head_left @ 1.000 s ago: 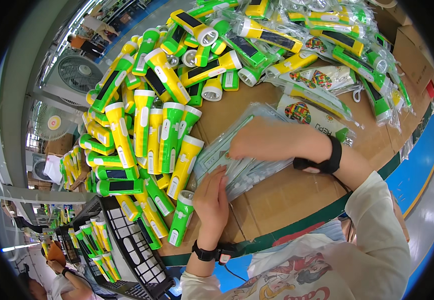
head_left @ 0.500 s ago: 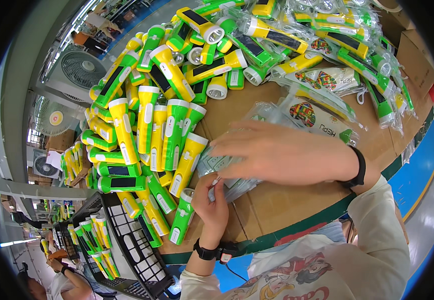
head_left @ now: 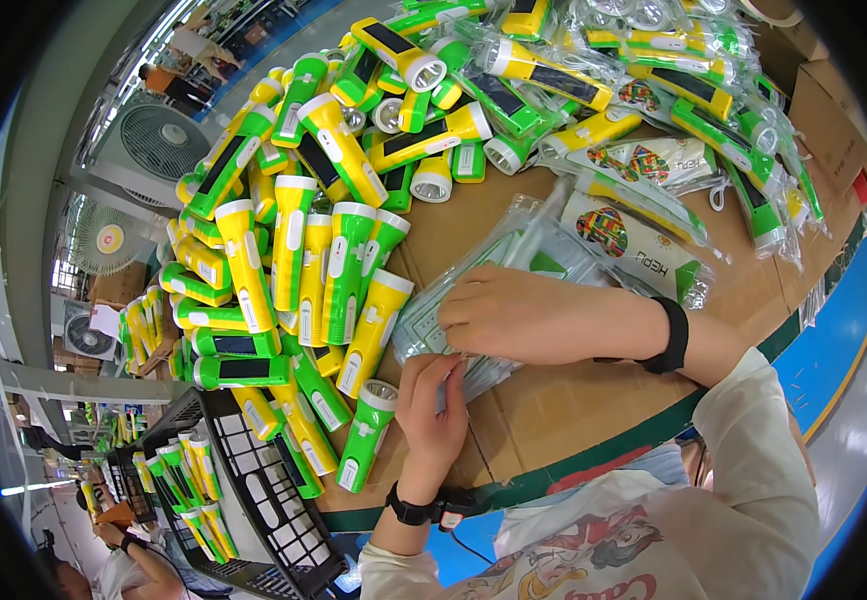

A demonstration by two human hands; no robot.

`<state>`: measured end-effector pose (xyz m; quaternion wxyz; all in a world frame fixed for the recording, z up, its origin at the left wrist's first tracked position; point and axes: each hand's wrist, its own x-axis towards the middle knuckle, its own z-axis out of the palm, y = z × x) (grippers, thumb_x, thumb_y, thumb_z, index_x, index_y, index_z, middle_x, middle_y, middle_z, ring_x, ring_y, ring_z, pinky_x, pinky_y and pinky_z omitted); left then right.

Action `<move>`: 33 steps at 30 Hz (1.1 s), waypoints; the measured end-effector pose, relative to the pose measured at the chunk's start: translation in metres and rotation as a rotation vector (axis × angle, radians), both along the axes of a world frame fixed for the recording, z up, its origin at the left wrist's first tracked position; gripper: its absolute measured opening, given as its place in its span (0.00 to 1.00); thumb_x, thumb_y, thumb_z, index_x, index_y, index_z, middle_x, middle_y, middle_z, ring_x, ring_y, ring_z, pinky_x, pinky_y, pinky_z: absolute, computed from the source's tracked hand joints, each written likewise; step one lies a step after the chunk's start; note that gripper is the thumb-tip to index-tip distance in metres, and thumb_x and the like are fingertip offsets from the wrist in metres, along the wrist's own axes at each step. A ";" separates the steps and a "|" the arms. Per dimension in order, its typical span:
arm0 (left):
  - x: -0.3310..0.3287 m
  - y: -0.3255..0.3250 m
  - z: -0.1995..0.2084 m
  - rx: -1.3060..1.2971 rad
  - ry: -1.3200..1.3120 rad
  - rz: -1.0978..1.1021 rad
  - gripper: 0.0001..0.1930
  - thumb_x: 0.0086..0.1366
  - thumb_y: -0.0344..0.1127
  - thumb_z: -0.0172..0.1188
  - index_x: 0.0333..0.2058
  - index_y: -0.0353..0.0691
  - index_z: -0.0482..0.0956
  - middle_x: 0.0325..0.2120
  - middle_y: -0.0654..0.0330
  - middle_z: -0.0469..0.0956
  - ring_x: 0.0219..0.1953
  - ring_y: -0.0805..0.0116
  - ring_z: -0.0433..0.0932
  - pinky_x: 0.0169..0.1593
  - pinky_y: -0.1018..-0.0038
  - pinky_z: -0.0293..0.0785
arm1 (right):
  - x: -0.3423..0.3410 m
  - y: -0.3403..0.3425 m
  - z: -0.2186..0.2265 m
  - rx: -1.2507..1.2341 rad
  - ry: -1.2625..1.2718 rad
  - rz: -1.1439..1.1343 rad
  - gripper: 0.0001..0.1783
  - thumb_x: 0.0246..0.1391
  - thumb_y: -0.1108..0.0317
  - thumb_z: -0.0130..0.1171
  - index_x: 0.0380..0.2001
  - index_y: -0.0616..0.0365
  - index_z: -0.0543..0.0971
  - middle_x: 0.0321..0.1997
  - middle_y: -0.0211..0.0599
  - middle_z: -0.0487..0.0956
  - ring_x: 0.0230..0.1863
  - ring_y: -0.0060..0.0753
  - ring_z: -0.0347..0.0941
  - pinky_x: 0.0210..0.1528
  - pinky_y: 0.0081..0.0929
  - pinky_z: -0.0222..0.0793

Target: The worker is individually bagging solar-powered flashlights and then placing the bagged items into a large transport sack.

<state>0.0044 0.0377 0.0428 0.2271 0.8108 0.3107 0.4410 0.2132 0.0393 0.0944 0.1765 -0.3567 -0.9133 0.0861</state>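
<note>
A stack of clear plastic bags (head_left: 499,262) with green print lies flat on the cardboard-covered table in front of me. My right hand (head_left: 529,315) rests on it, fingers curled and closed at the near left edge of the bags. Just below, my left hand (head_left: 432,412) pinches the bag edge between thumb and fingers, its tips almost touching those of my right hand. The pinched part is mostly hidden. Beside my left wrist lies a green and white flashlight (head_left: 368,436), lens end up.
A heap of unbagged yellow and green flashlights (head_left: 354,270) covers the left. Bagged flashlights (head_left: 714,130) pile at the far right, near printed white packages (head_left: 629,235). A black crate (head_left: 264,490) stands lower left, beyond the table edge. Fans (head_left: 109,235) and other people are farther off.
My right hand has drawn nearer and lower, its spread fingers curling in and uncovering more of the bags. My left hand has shifted slightly right and down.
</note>
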 end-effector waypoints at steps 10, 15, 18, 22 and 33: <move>0.004 -0.004 0.016 -0.044 0.025 -0.011 0.09 0.55 0.16 0.59 0.33 0.35 0.72 0.36 0.53 0.77 0.35 0.58 0.76 0.40 0.71 0.72 | 0.055 -0.029 0.023 0.038 -0.158 -0.507 0.12 0.47 0.59 0.64 0.28 0.56 0.82 0.48 0.38 0.77 0.60 0.42 0.66 0.61 0.45 0.58; 0.002 -0.009 0.015 0.107 -0.024 -0.190 0.09 0.53 0.15 0.59 0.31 0.36 0.73 0.39 0.49 0.81 0.36 0.53 0.81 0.36 0.70 0.76 | 0.091 -0.056 0.027 -0.191 0.337 -0.474 0.09 0.52 0.67 0.62 0.37 0.55 0.82 0.58 0.39 0.74 0.61 0.43 0.66 0.62 0.39 0.60; -0.001 -0.009 0.011 0.164 0.018 -0.150 0.09 0.53 0.17 0.61 0.31 0.36 0.73 0.39 0.49 0.81 0.34 0.54 0.81 0.35 0.70 0.77 | 0.113 -0.065 0.042 -0.089 0.622 -0.457 0.13 0.53 0.80 0.54 0.42 0.57 0.79 0.56 0.40 0.75 0.59 0.41 0.69 0.59 0.36 0.64; -0.003 -0.009 0.004 0.069 0.119 -0.131 0.09 0.53 0.17 0.62 0.31 0.36 0.76 0.41 0.53 0.76 0.29 0.65 0.76 0.31 0.74 0.73 | 0.160 -0.088 0.054 0.222 0.331 -0.837 0.14 0.44 0.85 0.52 0.36 0.61 0.77 0.41 0.42 0.78 0.46 0.47 0.75 0.51 0.38 0.67; 0.009 -0.016 0.002 0.046 0.215 -0.200 0.08 0.55 0.19 0.61 0.33 0.37 0.77 0.43 0.55 0.73 0.25 0.66 0.76 0.28 0.72 0.73 | 0.226 -0.136 -0.034 0.266 -0.634 -0.982 0.17 0.40 0.73 0.59 0.38 0.54 0.72 0.51 0.41 0.69 0.46 0.38 0.72 0.44 0.32 0.70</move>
